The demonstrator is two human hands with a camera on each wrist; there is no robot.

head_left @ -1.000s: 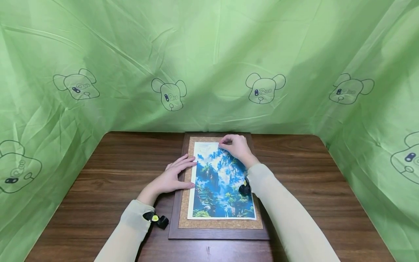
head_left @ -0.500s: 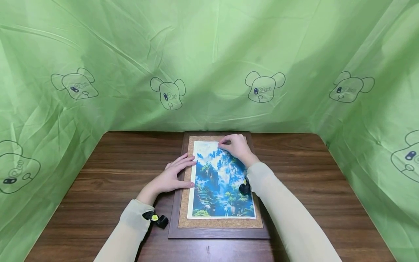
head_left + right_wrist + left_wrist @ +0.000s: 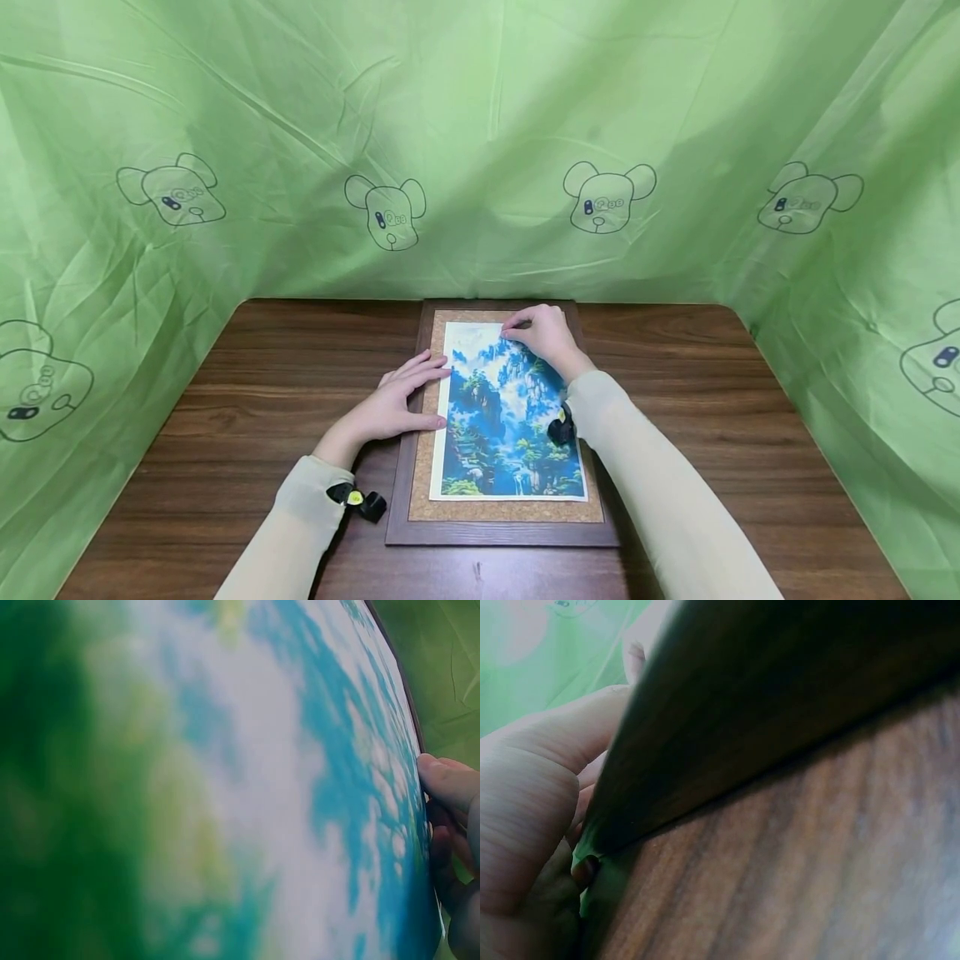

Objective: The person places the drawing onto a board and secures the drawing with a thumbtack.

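Observation:
A landscape print (image 3: pixel 502 425) in blue and green lies on a cork board (image 3: pixel 420 467) set in a dark wooden frame (image 3: pixel 397 508). My left hand (image 3: pixel 397 400) rests flat on the board's left side, fingers straight, thumb along the print's left edge. In the left wrist view my left hand (image 3: pixel 532 802) lies against the frame's edge (image 3: pixel 780 690). My right hand (image 3: pixel 543 333) sits at the top of the print with fingers curled and tips pinched on the paper; what lies under them is hidden. The right wrist view shows the print (image 3: pixel 225 787) close up, with my fingers (image 3: pixel 450 780) at its far edge.
The frame lies in the middle of a dark wooden table (image 3: pixel 262 375). Green cloth (image 3: pixel 480 125) with printed bear heads hangs behind the table and along both sides. A small black camera sits on each wrist (image 3: pixel 360 502).

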